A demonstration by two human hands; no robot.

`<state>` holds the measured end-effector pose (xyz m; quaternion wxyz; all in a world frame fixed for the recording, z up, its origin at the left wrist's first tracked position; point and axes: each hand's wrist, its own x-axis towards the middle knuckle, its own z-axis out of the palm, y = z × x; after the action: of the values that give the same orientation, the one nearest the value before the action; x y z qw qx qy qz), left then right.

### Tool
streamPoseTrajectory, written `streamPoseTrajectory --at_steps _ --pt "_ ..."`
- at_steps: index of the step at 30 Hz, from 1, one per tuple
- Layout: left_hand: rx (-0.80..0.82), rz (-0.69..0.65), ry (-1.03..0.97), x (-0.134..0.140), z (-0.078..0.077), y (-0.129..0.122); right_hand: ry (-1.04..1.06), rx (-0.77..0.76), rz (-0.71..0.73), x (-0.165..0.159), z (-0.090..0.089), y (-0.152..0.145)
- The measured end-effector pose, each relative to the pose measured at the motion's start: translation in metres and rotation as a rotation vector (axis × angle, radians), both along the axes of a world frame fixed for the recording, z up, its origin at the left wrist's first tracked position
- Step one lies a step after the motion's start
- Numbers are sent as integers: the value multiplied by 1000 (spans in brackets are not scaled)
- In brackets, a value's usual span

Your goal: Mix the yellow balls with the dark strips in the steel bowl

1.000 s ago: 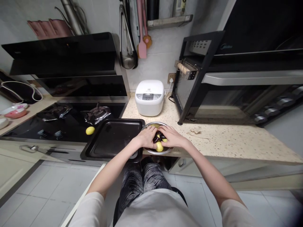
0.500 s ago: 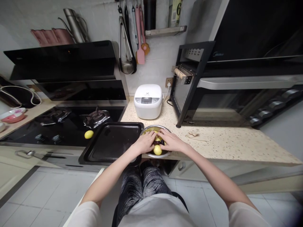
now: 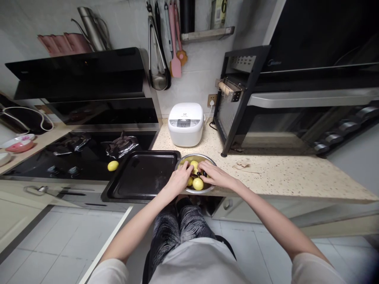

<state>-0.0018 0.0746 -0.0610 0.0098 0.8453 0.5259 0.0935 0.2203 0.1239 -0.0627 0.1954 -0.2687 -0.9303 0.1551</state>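
Note:
A round metal bowl (image 3: pixel 215 162) holding several yellow, lemon-like fruits stands at the counter's front edge, and both hands reach into it. My left hand (image 3: pixel 179 178) comes from the left, its fingers bent and pinched at a lemon (image 3: pixel 194 164) in the middle of the bowl. From the right, my right hand (image 3: pixel 215 174) curls around a small dark tool (image 3: pixel 204 173), whose kind is unclear because the fingers cover most of it. Close to the near rim lies another lemon (image 3: pixel 198 184), below both hands.
A black baking tray (image 3: pixel 142 175) sits left of the bowl, overlapping the hob. One single lemon (image 3: pixel 113 165) rests on the hob (image 3: pixel 91 165). Behind the bowl stands a white rice cooker (image 3: pixel 186 130). An oven (image 3: pixel 275 130) in a black rack is at the right.
The left hand has shifted slightly left and the hands are a little farther apart. More of the lemons in the bowl shows, and the dark tool has turned between the hands.

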Motion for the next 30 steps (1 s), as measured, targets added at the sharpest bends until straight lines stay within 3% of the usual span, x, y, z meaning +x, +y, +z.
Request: streamPoseTrajectory --at_steps 7,12,23,27,30 --pt "56 35 -268 -5 -8 5 132 -57 -65 2 -7 3" --pt "77 24 -450 -9 -5 10 161 -98 -145 -2 -9 10" --pt "-33 -41 -380 -16 -8 22 54 8 -90 -11 -9 17" --pt "28 -63 -515 -20 1 20 139 15 -123 -12 -9 20" --pt "119 -7 -640 -36 15 16 164 13 -80 -15 -2 18"
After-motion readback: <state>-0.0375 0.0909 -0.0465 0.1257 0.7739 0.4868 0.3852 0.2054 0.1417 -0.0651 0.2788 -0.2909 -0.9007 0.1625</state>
